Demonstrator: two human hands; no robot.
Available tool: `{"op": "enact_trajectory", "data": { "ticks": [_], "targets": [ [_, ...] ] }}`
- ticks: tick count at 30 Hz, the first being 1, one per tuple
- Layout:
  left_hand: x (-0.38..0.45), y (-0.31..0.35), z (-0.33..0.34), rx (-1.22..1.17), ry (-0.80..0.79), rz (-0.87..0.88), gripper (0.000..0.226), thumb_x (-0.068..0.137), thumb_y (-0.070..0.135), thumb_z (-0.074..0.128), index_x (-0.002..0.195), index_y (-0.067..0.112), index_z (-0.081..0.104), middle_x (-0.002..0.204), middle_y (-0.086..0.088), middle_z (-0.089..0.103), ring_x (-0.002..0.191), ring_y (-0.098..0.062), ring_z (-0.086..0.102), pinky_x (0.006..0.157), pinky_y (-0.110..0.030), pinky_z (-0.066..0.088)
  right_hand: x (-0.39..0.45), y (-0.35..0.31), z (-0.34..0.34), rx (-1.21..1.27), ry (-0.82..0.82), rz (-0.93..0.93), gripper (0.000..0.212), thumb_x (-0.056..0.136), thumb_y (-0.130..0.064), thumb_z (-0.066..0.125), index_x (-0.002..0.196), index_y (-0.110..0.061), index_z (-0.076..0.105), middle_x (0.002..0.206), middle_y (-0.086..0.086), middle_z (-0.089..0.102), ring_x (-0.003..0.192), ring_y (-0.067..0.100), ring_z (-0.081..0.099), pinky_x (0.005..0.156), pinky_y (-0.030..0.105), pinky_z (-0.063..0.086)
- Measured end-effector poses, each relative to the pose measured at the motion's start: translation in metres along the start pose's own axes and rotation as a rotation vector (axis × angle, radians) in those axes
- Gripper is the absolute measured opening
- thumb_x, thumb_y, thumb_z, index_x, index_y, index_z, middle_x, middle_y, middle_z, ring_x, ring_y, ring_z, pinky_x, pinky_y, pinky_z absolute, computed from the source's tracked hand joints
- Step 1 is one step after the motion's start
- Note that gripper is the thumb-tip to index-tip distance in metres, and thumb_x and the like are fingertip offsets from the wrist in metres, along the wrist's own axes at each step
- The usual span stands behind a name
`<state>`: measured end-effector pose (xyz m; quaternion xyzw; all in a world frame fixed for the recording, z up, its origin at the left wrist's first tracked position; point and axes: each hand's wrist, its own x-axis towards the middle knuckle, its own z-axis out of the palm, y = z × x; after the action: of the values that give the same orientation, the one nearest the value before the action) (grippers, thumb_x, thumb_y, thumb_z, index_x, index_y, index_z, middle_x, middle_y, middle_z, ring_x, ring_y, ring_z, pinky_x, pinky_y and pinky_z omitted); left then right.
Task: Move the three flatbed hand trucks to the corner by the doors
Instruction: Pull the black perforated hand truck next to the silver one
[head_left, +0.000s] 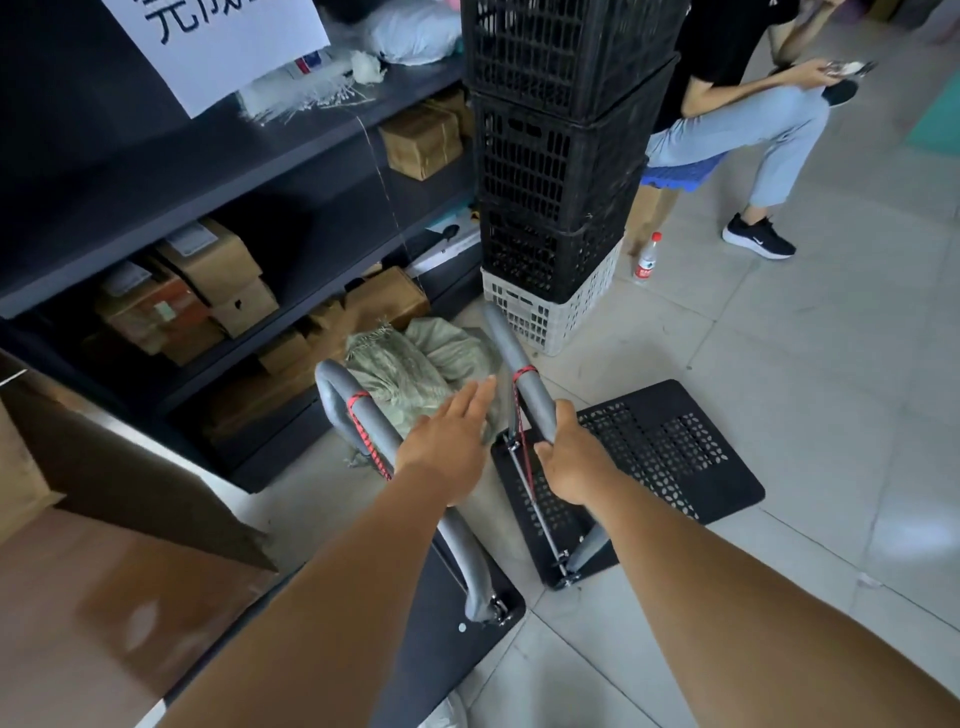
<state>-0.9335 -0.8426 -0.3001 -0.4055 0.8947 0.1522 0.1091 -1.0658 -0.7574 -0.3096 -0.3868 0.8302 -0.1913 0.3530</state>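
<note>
Two hand trucks visible. Right hand (569, 462) grips the grey handle (524, 384) of the perforated black truck (675, 457), standing at centre on open tiled floor (779, 364) toward 3 o'clock. Left hand (447, 441) hovers flat, fingers straight, holding nothing, above the second truck's handle (343, 410). Shelving (234, 171) bounds 10 o'clock; four stacked crates (561, 156) stand at 12.
</note>
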Motion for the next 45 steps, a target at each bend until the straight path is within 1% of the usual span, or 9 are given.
{"op": "enact_trajectory", "data": {
  "ticks": [10, 16, 20, 23, 30, 34, 36, 39, 45],
  "targets": [
    [-0.009, -0.021, -0.009, 0.013, 0.025, -0.020, 0.078, 0.099, 0.027, 0.042, 0.150, 0.029, -0.017, 0.161, 0.007, -0.004, 0.147, -0.022, 0.015, 0.121, -0.041, 0.017, -0.025, 0.014, -0.004, -0.002, -0.054, -0.011, 0.037, 0.098, -0.012, 0.045, 0.130, -0.012, 0.027, 0.072, 0.002, 0.044, 0.054, 0.013, 0.045, 0.044, 0.022, 0.031],
    [-0.036, 0.016, -0.004, -0.034, 0.097, 0.008, 0.075, 0.099, 0.022, 0.042, 0.151, 0.032, -0.011, 0.161, 0.009, -0.006, 0.148, -0.022, 0.009, 0.119, -0.041, 0.015, -0.055, 0.029, -0.001, -0.059, -0.093, -0.032, 0.045, 0.097, -0.012, 0.043, 0.137, -0.015, 0.022, 0.073, 0.002, 0.046, 0.059, 0.015, 0.048, 0.050, 0.027, 0.036],
    [-0.060, 0.042, 0.010, 0.021, 0.070, 0.019, 0.077, 0.097, 0.013, 0.045, 0.151, 0.032, -0.007, 0.161, 0.007, -0.009, 0.149, -0.020, 0.001, 0.121, -0.043, 0.009, -0.085, 0.050, 0.000, -0.103, -0.089, -0.069, 0.040, 0.095, -0.008, 0.044, 0.132, -0.013, 0.028, 0.082, 0.008, 0.051, 0.061, 0.018, 0.050, 0.054, 0.032, 0.038],
    [-0.079, 0.062, 0.021, 0.068, 0.015, 0.011, 0.074, 0.099, 0.018, 0.044, 0.151, 0.032, -0.007, 0.161, 0.005, -0.011, 0.149, -0.021, -0.003, 0.120, -0.045, 0.005, -0.109, 0.070, -0.003, -0.132, -0.081, -0.068, 0.041, 0.094, -0.006, 0.044, 0.131, -0.015, 0.029, 0.084, 0.006, 0.051, 0.068, 0.021, 0.052, 0.054, 0.030, 0.038],
    [-0.127, 0.093, 0.045, 0.168, -0.016, 0.075, 0.070, 0.100, 0.034, 0.040, 0.151, 0.034, -0.007, 0.160, 0.003, -0.013, 0.149, -0.023, -0.004, 0.120, -0.051, 0.003, -0.173, 0.121, -0.011, -0.265, 0.022, 0.029, 0.036, 0.094, -0.012, 0.048, 0.128, -0.012, 0.035, 0.105, 0.011, 0.057, 0.091, 0.028, 0.060, 0.070, 0.034, 0.045],
    [-0.165, 0.125, 0.060, 0.066, 0.013, 0.093, 0.064, 0.100, 0.042, 0.037, 0.152, 0.031, 0.002, 0.162, -0.001, -0.006, 0.149, -0.025, 0.004, 0.119, -0.049, 0.008, -0.211, 0.137, -0.013, -0.327, 0.160, 0.018, 0.039, 0.094, -0.024, 0.052, 0.128, -0.008, 0.041, 0.123, 0.015, 0.053, 0.112, 0.031, 0.053, 0.093, 0.041, 0.046],
    [-0.185, 0.145, 0.072, 0.021, -0.005, 0.074, 0.063, 0.100, 0.043, 0.036, 0.152, 0.031, 0.003, 0.162, -0.002, -0.006, 0.149, -0.026, 0.004, 0.120, -0.048, 0.010, -0.228, 0.140, -0.010, -0.342, 0.205, -0.046, 0.043, 0.094, -0.032, 0.053, 0.128, -0.009, 0.042, 0.125, 0.014, 0.052, 0.115, 0.031, 0.050, 0.097, 0.041, 0.042],
    [-0.212, 0.163, 0.088, 0.042, -0.008, 0.085, 0.063, 0.099, 0.044, 0.036, 0.152, 0.034, 0.002, 0.161, 0.000, -0.004, 0.148, -0.025, 0.004, 0.119, -0.050, 0.011, -0.254, 0.154, -0.008, -0.413, 0.210, -0.045, 0.043, 0.097, -0.040, 0.042, 0.130, -0.012, 0.040, 0.127, 0.014, 0.050, 0.117, 0.032, 0.048, 0.099, 0.041, 0.039],
    [-0.248, 0.193, 0.107, 0.029, -0.060, 0.121, 0.059, 0.100, 0.044, 0.032, 0.150, 0.040, 0.002, 0.160, 0.005, -0.001, 0.148, -0.024, -0.004, 0.119, -0.051, 0.006, -0.298, 0.202, -0.019, -0.481, 0.159, 0.037, 0.034, 0.100, -0.035, 0.033, 0.127, -0.015, 0.038, 0.123, 0.011, 0.050, 0.114, 0.030, 0.047, 0.101, 0.043, 0.035]
  ]
}}
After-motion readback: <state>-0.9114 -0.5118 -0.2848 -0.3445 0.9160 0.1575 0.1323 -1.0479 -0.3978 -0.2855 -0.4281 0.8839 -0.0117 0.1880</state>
